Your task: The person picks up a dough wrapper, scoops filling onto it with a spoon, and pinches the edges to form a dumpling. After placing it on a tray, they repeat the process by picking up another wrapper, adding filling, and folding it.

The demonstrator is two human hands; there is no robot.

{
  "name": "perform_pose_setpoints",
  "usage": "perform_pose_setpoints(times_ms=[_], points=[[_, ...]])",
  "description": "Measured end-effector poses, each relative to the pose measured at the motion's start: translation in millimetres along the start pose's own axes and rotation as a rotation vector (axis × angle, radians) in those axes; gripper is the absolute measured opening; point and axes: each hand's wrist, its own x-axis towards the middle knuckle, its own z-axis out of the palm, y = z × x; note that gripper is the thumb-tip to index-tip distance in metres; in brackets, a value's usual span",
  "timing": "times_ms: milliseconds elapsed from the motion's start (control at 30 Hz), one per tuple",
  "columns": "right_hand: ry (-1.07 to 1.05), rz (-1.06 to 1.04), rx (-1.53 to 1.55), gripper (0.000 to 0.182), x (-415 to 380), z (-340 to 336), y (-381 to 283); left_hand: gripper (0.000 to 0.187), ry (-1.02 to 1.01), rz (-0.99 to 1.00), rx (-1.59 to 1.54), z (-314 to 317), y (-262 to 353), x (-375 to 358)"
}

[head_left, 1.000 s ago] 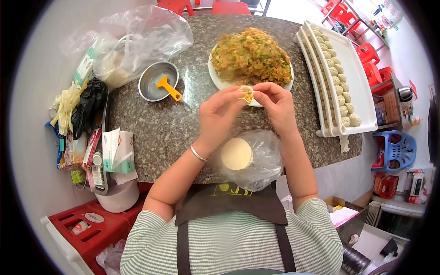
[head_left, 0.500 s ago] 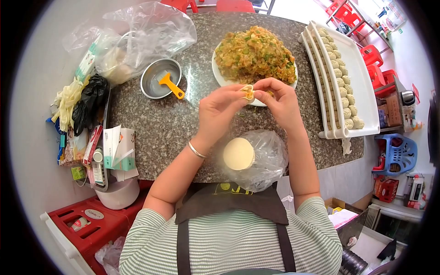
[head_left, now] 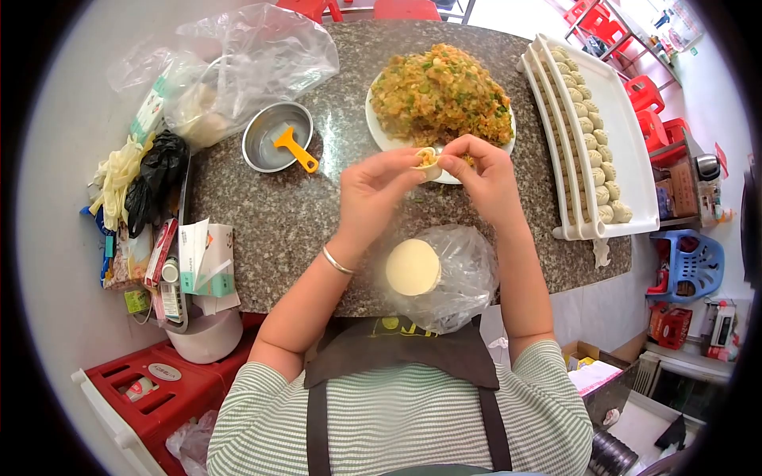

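Between my two hands is a partly folded dumpling [head_left: 429, 163], its pale wrapper cupped around orange filling that shows at the top. The fingers and thumb of my left hand [head_left: 373, 190] hold it from the left. My right hand [head_left: 486, 178] pinches the wrapper's right edge between thumb and fingertips. Just beyond my hands, a white plate [head_left: 379, 131] bears a large mound of chopped filling [head_left: 444, 91]. Nearer my body, a stack of round wrappers [head_left: 413, 267] lies on a clear plastic bag [head_left: 464, 274].
Stacked white trays [head_left: 627, 151] with rows of pleated dumplings [head_left: 595, 143] stand on the right. At left are a metal bowl [head_left: 258, 143], an orange-handled scraper [head_left: 298, 151] and a large plastic bag [head_left: 262, 63]. A tissue box [head_left: 218, 258] sits by the table's left edge.
My fingers have shifted slightly around the dumpling, and its wrapper looks a little more open toward me. My left hand has moved slightly left. The other things stay in place.
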Motion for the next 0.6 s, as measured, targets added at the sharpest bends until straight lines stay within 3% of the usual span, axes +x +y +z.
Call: perform_pose_setpoints(times_ms=[167, 367, 500, 600], points=[[-0.025, -0.126, -0.103, 0.012, -0.5, -0.5, -4.3, 0.017, -0.05, 0.06, 0.014, -0.3, 0.4, -1.0], [0.016, -0.213, -0.144, 0.009, -2.3, 5.6, -1.8, 0.017, 0.04, -0.029, 0.073, 1.2, 3.8, -1.5], [0.066, -0.142, -0.096, 0.008, -1.5, 2.7, -1.8, 0.016, 0.007, -0.032, -0.005, -1.4, 1.1, 1.4], [-0.033, -0.044, -0.071, 0.008, -0.2, -2.1, -6.0, 0.014, -0.047, -0.012, 0.005, -1.4, 3.0, 0.8]])
